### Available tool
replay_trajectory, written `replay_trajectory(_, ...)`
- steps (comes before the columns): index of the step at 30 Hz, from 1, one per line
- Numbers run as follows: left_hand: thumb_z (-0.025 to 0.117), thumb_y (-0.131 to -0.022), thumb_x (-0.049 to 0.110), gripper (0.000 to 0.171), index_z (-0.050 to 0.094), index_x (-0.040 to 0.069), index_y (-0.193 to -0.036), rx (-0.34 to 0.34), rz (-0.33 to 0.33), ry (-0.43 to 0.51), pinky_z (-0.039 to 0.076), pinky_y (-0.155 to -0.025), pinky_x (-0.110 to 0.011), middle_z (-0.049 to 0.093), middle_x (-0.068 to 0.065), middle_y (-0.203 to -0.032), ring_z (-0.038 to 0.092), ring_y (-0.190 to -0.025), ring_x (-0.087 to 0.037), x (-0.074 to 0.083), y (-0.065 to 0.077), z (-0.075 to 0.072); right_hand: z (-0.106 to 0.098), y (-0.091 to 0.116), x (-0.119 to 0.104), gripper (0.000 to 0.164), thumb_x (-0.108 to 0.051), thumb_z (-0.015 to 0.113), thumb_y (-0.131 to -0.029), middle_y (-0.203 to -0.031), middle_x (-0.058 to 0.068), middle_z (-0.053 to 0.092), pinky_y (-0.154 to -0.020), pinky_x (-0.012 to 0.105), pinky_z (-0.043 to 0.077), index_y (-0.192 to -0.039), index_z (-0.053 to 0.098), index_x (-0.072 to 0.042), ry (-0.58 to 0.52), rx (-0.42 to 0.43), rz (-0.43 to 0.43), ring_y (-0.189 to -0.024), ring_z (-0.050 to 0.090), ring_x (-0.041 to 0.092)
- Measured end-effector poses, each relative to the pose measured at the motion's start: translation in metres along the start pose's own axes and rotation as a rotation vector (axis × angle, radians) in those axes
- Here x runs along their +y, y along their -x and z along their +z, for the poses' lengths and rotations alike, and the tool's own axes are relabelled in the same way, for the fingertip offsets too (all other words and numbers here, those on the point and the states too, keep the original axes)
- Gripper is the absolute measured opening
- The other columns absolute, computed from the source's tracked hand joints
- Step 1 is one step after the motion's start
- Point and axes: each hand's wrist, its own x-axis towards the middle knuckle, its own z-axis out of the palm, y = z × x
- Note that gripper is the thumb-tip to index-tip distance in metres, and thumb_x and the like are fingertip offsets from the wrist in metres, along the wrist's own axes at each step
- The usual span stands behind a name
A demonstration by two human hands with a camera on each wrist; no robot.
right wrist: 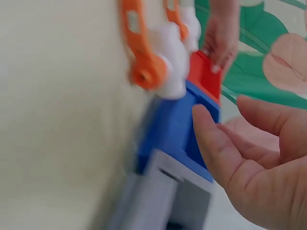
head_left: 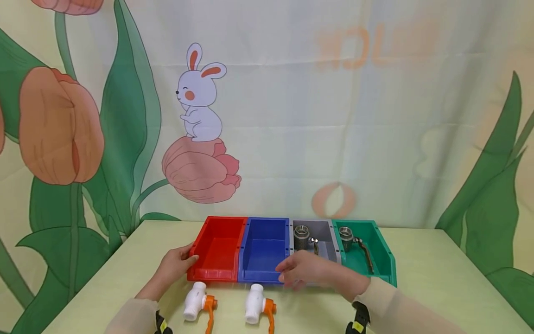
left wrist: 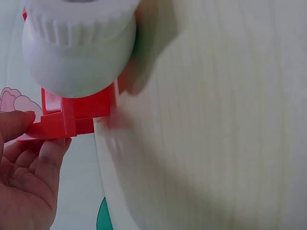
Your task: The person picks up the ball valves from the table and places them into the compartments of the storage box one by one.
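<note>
My left hand pinches the left wall of the red bin, thumb on top and fingers underneath in the left wrist view. The red bin stands in a row with a blue bin, a grey bin and a green bin. My right hand hovers before the blue and grey bins, thumb and fingers apart and holding nothing. A metal ball valve sits in the grey bin, partly hidden by this hand. Another metal ball valve with a long handle stands in the green bin.
Two white plastic ball valves with orange handles lie on the table in front: one valve before the red bin, the other valve before the blue bin. A printed curtain hangs behind the pale yellow table.
</note>
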Motion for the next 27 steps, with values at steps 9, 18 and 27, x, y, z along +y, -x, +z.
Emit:
replay_trajectory(9, 0.056, -0.104, 0.009, 0.057, 0.034, -0.006, -0.154, -0.008, -0.015, -0.002, 0.058, -0.102, -0.049, 0.050, -0.033, -0.149, 0.057, -0.129, -0.048, 0.000, 0.002, 0.000, 0.034, -0.006, 0.030, 0.044, 0.000, 0.066, -0.092, -0.100, 0.010, 0.073, -0.074, 0.038, 0.067, -0.133, 0.058, 0.014, -0.080, -0.035, 0.032, -0.082, 0.071, 0.016)
replay_trajectory(18, 0.056, -0.104, 0.010, 0.059, 0.032, -0.004, -0.156, -0.016, -0.024, 0.009, 0.056, -0.104, -0.050, 0.048, -0.032, -0.151, 0.055, -0.130, -0.048, 0.003, 0.001, -0.002, 0.055, -0.012, 0.032, 0.035, -0.005, 0.073, -0.090, -0.090, 0.005, 0.068, -0.066, 0.034, 0.066, -0.123, 0.066, 0.004, -0.037, 0.023, 0.060, -0.070, 0.064, 0.013)
replay_trajectory(27, 0.056, -0.104, 0.009, 0.057, 0.033, -0.005, -0.155, -0.014, -0.020, 0.003, 0.057, -0.102, -0.049, 0.049, -0.033, -0.150, 0.057, -0.129, -0.048, 0.001, 0.001, 0.000, 0.066, -0.010, 0.029, 0.025, 0.002, 0.077, -0.083, -0.075, 0.003, 0.060, -0.060, 0.034, 0.066, -0.107, 0.070, 0.004, -0.004, 0.088, 0.013, -0.060, 0.057, 0.011)
